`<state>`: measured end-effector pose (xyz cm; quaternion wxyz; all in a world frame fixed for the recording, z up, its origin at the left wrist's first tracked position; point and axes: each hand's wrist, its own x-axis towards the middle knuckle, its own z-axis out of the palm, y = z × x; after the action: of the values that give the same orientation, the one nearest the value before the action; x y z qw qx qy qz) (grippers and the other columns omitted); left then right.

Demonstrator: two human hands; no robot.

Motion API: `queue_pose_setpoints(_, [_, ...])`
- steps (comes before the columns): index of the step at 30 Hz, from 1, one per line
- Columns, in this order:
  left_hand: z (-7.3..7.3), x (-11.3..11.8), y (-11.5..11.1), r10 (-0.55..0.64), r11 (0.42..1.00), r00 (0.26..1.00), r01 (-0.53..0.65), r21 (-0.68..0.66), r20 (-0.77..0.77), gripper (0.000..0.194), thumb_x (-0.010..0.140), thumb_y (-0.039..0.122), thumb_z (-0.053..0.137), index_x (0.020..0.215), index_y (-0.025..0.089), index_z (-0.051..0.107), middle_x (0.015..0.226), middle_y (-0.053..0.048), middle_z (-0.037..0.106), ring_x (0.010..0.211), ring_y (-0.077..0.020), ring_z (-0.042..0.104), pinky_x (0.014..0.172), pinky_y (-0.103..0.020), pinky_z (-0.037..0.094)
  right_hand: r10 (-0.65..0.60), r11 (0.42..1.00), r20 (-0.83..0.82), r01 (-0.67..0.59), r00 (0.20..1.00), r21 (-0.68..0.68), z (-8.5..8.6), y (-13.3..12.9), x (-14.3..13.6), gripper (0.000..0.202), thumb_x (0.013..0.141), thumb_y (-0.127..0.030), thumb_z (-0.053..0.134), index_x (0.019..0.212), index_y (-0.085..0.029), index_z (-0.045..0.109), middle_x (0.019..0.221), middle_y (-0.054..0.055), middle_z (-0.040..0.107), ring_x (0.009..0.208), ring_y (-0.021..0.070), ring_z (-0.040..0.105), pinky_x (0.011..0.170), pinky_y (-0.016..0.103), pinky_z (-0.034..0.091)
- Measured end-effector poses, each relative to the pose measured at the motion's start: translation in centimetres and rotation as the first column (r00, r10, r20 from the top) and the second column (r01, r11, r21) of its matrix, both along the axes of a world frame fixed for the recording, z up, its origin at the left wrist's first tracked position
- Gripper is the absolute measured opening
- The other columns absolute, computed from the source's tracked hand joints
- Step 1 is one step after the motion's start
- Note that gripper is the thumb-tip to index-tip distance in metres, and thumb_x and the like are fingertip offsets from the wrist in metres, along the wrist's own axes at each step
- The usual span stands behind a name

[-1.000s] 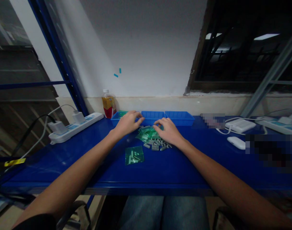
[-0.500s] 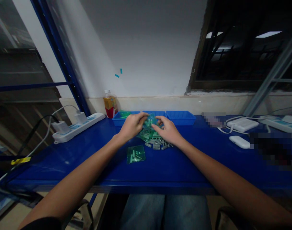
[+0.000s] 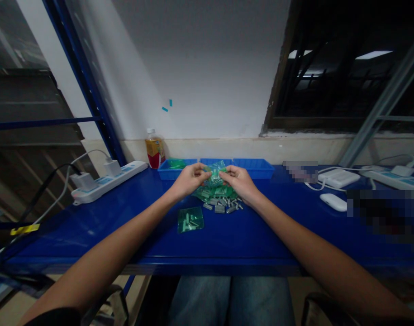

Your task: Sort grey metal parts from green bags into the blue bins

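Observation:
Between my hands is a small green clear plastic bag [image 3: 216,171] with small pieces in it. My left hand [image 3: 190,180] pinches its left side, and my right hand [image 3: 239,182] pinches the right side. Just below the hands lies a heap of green plastic bags [image 3: 207,194], partly hidden by them. Small silver metal cylinders [image 3: 220,208] are scattered along the heap's near edge. Closer to me, a flat green bag [image 3: 191,220] with several small pieces inside lies on the blue table [image 3: 227,240].
Behind my hands stands a blue divided tray [image 3: 254,168], with green bags in its left compartment. A drink bottle [image 3: 154,149] stands by the tray's left end. Power strips lie at left [image 3: 111,181] and right [image 3: 397,176]. A white case [image 3: 333,202] rests on the right.
The bag in my hands is now held more spread out, with its top edge showing between my fingers. My right hand has turned slightly. The whole view has shifted a little.

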<state>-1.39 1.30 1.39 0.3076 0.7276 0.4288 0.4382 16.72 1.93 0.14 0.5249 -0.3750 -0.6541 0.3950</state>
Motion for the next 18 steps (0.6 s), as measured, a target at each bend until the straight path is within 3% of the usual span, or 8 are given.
queue_pose_setpoints(5, [0.3,0.0,-0.5,0.051,0.988,0.989,-0.03,0.15,-0.139,0.022,0.08,0.036,0.056,0.087,0.015,0.059,0.063,-0.001,0.057,0.057,-0.0122,0.051,0.054,-0.025,0.038,-0.051,0.999,0.031,0.051,0.998,0.0,0.7,0.0,0.6,0.022,0.07,-0.038,0.062,0.07,-0.016,0.064,0.061,-0.002,0.058,0.055,0.0109,0.049,0.052,0.024,0.036])
queue_pose_setpoints(8, [0.1,0.4,-0.6,0.062,0.991,0.994,-0.05,0.127,-0.089,0.024,0.078,0.035,0.058,0.09,0.015,0.06,0.068,-0.002,0.06,0.059,-0.0135,0.056,0.057,-0.026,0.041,-0.099,0.994,0.019,0.099,0.995,-0.042,0.9,0.0,0.6,0.02,0.07,-0.036,0.062,0.071,-0.016,0.064,0.052,-0.004,0.052,0.047,0.0096,0.044,0.048,0.023,0.033])
queue_pose_setpoints(11, [-0.3,0.7,-0.3,0.071,0.997,0.994,-0.071,-0.001,0.079,0.026,0.08,0.039,0.058,0.088,0.014,0.06,0.076,-0.004,0.063,0.065,-0.0149,0.061,0.061,-0.027,0.046,-0.128,0.988,-0.047,0.123,0.991,-0.089,0.8,-0.1,0.3,0.019,0.072,-0.036,0.06,0.069,-0.017,0.059,0.048,-0.005,0.052,0.043,0.0101,0.045,0.045,0.023,0.034])
queue_pose_setpoints(13, [-0.4,0.7,0.0,0.093,0.985,0.971,-0.057,-0.164,0.219,0.034,0.084,0.047,0.052,0.086,0.014,0.06,0.083,-0.008,0.066,0.071,-0.0165,0.063,0.065,-0.028,0.049,-0.13,0.989,-0.11,0.122,0.985,-0.08,0.7,-0.3,0.1,0.017,0.071,-0.033,0.06,0.068,-0.017,0.057,0.052,-0.001,0.058,0.047,0.0122,0.053,0.048,0.024,0.04])
queue_pose_setpoints(16, [-0.4,0.4,0.5,0.08,0.908,0.933,0.077,-0.411,0.351,0.045,0.088,0.055,0.043,0.085,0.013,0.06,0.089,-0.014,0.068,0.074,-0.0183,0.065,0.067,-0.031,0.052,-0.084,0.996,-0.151,0.089,0.985,0.029,0.6,-0.6,0.2,0.009,0.068,-0.026,0.059,0.07,-0.017,0.059,0.062,0.002,0.065,0.059,0.0161,0.062,0.058,0.028,0.049])
queue_pose_setpoints(18, [-0.2,0.2,0.5,0.042,0.893,0.939,0.119,-0.434,0.342,0.038,0.087,0.049,0.048,0.083,0.013,0.06,0.085,-0.013,0.068,0.073,-0.0179,0.064,0.068,-0.031,0.052,-0.041,0.99,-0.121,0.057,0.992,0.132,0.5,-0.8,0.3,0.009,0.068,-0.025,0.058,0.072,-0.017,0.062,0.066,0.001,0.066,0.064,0.0173,0.063,0.063,0.03,0.05])
